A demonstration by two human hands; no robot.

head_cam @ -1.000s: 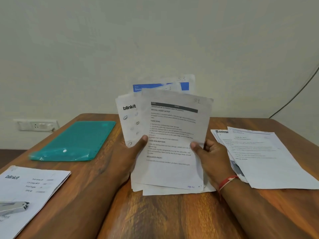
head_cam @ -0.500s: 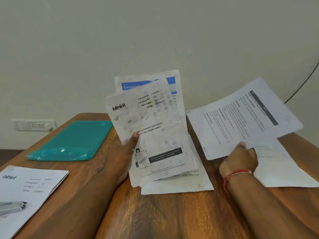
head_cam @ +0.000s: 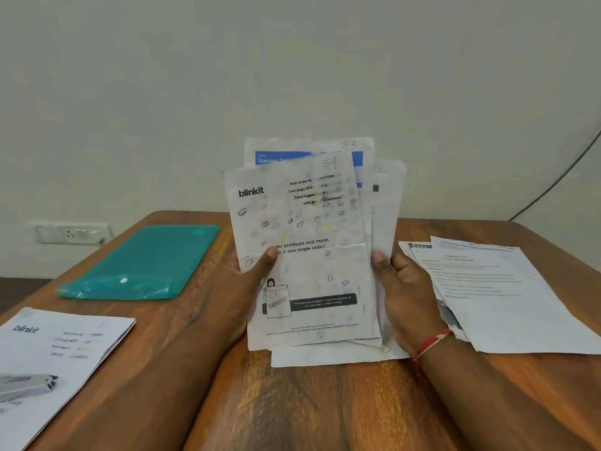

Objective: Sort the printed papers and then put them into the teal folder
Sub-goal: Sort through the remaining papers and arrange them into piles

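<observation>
Printed papers [head_cam: 302, 255] stand almost upright in the middle of the view as a loose, uneven stack held between both hands, their lower edges down at the wooden table [head_cam: 292, 402], where they seem to rest. The left hand [head_cam: 247, 288] grips the stack's left edge, its thumb [head_cam: 270, 255] pressed flat on the front sheet and its other fingers hidden behind the paper. The right hand [head_cam: 403, 288] grips the right edge in the same way, its thumb [head_cam: 379, 258] on the front and its fingers curled behind. A red thread [head_cam: 432, 343] circles the right wrist. The front sheet is crumpled, with a "blinkit" logo, small printed order lines and a dark band near the bottom. Behind it a sheet with a blue header band [head_cam: 357, 157] sticks up higher, with "S3" handwritten at the top. The teal folder [head_cam: 146, 262] lies flat and closed on the table to the left, well apart from the stack. A second pile of printed sheets [head_cam: 507, 294] lies fanned on the table just beside the right hand. At the near left corner lies another blinkit sheet [head_cam: 65, 346] with a metal stapler [head_cam: 26, 385] resting on it. A wall socket [head_cam: 70, 233] sits on the wall behind the folder, and a dark cable [head_cam: 559, 180] runs down the wall at right.
</observation>
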